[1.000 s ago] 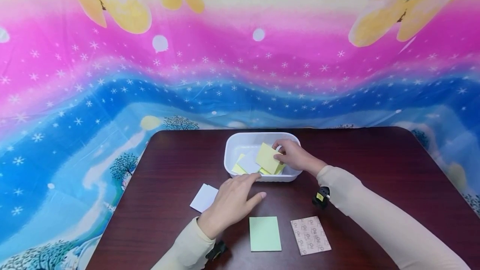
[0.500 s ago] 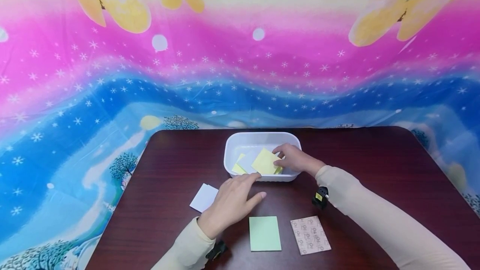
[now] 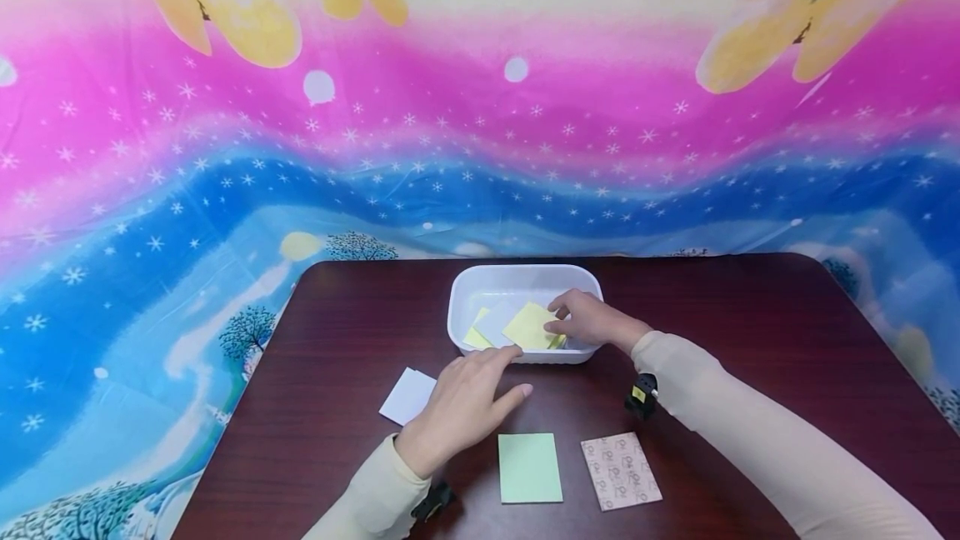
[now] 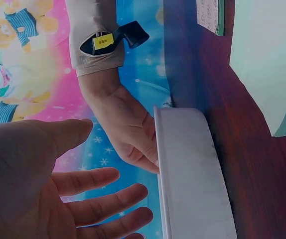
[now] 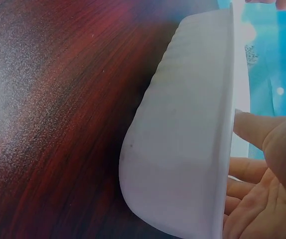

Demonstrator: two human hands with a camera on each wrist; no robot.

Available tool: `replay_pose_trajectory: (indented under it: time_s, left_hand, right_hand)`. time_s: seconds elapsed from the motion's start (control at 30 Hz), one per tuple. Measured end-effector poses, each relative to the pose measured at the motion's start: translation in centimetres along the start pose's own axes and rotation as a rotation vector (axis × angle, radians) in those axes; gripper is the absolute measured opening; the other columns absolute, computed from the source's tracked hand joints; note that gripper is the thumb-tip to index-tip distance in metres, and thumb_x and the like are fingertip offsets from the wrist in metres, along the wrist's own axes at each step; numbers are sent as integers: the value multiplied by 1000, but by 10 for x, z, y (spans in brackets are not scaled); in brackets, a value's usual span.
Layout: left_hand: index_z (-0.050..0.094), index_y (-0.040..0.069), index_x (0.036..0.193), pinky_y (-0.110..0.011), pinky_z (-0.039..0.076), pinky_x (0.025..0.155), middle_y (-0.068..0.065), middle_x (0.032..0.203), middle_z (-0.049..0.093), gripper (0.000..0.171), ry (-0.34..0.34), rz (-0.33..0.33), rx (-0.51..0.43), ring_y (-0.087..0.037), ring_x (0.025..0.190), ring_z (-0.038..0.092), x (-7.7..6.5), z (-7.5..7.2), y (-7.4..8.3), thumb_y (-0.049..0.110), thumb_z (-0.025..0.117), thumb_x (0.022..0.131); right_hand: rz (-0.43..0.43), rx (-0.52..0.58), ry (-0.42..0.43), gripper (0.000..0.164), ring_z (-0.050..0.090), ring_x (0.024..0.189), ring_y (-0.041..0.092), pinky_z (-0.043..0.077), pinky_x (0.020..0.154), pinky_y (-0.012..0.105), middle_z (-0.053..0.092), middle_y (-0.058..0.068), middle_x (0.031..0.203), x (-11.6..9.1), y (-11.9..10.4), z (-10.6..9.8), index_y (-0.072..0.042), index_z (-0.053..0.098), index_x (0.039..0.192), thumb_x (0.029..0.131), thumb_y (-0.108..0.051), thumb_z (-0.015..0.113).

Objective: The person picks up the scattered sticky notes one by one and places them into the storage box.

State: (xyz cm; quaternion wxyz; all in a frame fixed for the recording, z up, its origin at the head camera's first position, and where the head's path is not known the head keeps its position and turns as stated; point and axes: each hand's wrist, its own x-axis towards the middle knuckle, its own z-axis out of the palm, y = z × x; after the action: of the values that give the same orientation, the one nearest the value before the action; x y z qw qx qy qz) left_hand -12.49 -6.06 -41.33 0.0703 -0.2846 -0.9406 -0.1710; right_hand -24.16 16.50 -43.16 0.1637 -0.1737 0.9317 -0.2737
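At the back of the dark-red wooden tabletop (image 3: 720,307) stands a white rectangular plastic tub (image 3: 510,286), yellow square paper notes (image 3: 529,327) inside it on either side of a white paper square (image 3: 492,324). Before it, left to right: white paper sheets (image 3: 407,398), a green paper pad (image 3: 529,468), a pink patterned pad (image 3: 622,472).

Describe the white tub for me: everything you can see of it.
The white tub is rectangular with rounded corners and a projecting lip, its walls resembling plastic. It stands upright, uncovered, near the far edge of the dark reddish-brown table. Inside lie overlapping yellow paper squares and a white square. The right hand reaches in over its right side; the left hand is by its near rim. Whether either hand touches the tub cannot be told.
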Motion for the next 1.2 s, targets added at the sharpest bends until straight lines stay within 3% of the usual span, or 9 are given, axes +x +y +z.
replay_pose_trajectory:
  time_s: [0.23,0.57,0.87,1.2]
  left_hand:
    - [57,16,127,-37,48,84,2,117,64,50,8,8,1,-15,107,60,0,0,0,49,53,90]
    - [57,16,128,-38,48,84,2,117,65,51,4,-1,-2,-15,106,60,0,0,0,50,52,90]
    - [57,16,129,-38,48,84,2,118,64,52,2,-8,-6,-16,105,60,0,-2,-1,50,51,90]
    - [57,15,129,-38,48,85,2,119,64,52,7,-3,-17,-16,108,59,-2,-1,-4,49,52,90]
  right_hand:
    - [-14,1,20,46,60,105,26,48,87,41,65,17,112,-2,-2,-3,6,60,122,87,-23,64]
    - [-75,40,55,36,61,92,19,50,80,37,67,8,98,-10,-6,-4,2,63,115,86,-19,65]
    - [-132,52,111,28,61,88,18,51,78,35,65,4,96,-16,-12,-4,-2,65,109,85,-17,66]
    - [-152,76,153,30,61,83,17,52,72,31,64,5,96,-28,-18,-4,-2,64,108,84,-21,67]
